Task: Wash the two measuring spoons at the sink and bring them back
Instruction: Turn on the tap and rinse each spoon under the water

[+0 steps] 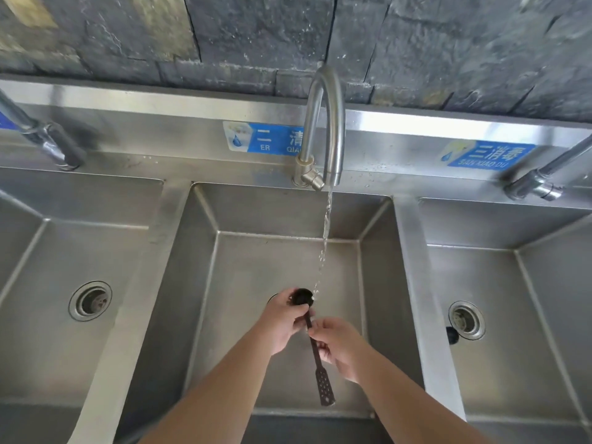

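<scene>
1. A black measuring spoon (309, 328) with a round bowl and a perforated flat handle end is held over the middle steel sink basin (282, 261).
2. The left hand (283, 322) curls around its bowl.
3. The right hand (339, 346) pinches the handle.
4. The curved faucet (323, 123) runs a thin stream (325, 238) just right of the bowl.

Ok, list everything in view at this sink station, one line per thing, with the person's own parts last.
Basins: three, steel, side by side; the hands work over the middle one.
Faucets: three, steel, along the back ledge; the middle gooseneck one is running.
Water stream: one, clear, falling from the middle faucet by the spoon's bowl.
Drains: two visible, steel, in the left and right basins.
Labels: two, blue, on the backsplash.
Small black object: one, beside the right drain; identity unclear.
Stone wall: one, dark grey, behind the sinks.
Measuring spoon: one, black, perforated handle end, held over the middle basin.
Left hand: at the spoon's bowl.
Right hand: gripping the handle.
</scene>
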A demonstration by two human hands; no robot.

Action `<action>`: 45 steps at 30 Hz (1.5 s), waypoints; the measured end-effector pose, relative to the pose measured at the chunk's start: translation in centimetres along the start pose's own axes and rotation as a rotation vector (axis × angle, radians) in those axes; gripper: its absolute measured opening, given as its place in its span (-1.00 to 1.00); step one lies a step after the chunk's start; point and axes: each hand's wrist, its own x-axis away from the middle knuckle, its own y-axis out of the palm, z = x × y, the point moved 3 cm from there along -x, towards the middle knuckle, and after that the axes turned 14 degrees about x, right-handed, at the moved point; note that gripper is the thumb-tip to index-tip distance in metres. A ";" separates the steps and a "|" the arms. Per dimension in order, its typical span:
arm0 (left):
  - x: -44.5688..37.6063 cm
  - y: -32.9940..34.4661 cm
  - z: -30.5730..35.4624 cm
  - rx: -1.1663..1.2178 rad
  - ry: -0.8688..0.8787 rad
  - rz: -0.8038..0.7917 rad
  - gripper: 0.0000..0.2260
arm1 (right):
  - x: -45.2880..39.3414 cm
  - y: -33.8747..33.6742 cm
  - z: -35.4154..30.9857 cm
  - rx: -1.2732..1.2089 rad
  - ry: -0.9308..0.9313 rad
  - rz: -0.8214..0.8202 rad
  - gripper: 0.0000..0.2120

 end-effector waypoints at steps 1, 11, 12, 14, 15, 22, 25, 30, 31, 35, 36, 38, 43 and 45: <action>-0.1 0.4 0.1 -0.002 0.001 -0.014 -0.69 | 0.4 -0.2 0.0 -0.048 0.000 0.007 -0.85; -0.1 3.7 -0.2 -0.004 -0.040 -0.031 -0.69 | 3.8 -2.0 0.7 -0.268 0.019 0.015 -0.96; -0.4 4.0 -0.2 -0.004 -0.021 -0.010 -0.71 | 4.2 -2.0 0.7 -0.301 0.021 -0.008 -0.95; -1.0 4.2 0.0 0.009 0.023 0.041 -0.76 | 4.9 -2.3 0.6 -0.339 0.017 -0.047 -0.86; -1.2 4.4 0.1 0.004 0.043 0.052 -0.79 | 5.3 -2.5 0.5 -0.344 0.006 -0.052 -0.81; -0.6 5.2 1.4 -0.243 0.116 0.102 -0.89 | 8.3 -4.7 0.7 -0.313 -0.160 0.054 -0.71; 0.1 5.8 1.8 -0.265 0.165 0.102 -0.84 | 9.4 -5.3 1.1 -0.354 -0.210 0.121 -0.68; 1.2 6.7 3.0 -0.139 0.107 0.089 -0.60 | 9.9 -5.4 1.0 -0.628 -0.239 0.228 -0.76; 1.5 6.7 3.3 -0.113 0.102 0.085 -0.57 | 9.7 -5.5 1.1 -0.702 -0.224 0.252 -0.78; 3.4 6.4 4.4 -0.051 0.119 0.055 -0.53 | 8.1 -5.2 1.7 -0.961 -0.122 0.335 -0.87; 3.9 6.2 4.7 -0.046 0.120 0.050 -0.52 | 7.6 -4.9 1.8 -1.023 -0.109 0.336 -0.87; 4.9 5.9 5.4 -0.040 0.131 0.038 -0.50 | 6.6 -4.5 1.5 -1.111 -0.105 0.328 -0.88; 7.2 4.8 7.8 0.002 0.211 0.040 -0.47 | 4.6 -3.5 -1.0 -1.149 -0.113 0.284 -0.92; 8.0 4.4 8.9 0.008 0.259 0.051 -0.47 | 4.0 -2.9 -2.4 -1.141 -0.107 0.249 -0.92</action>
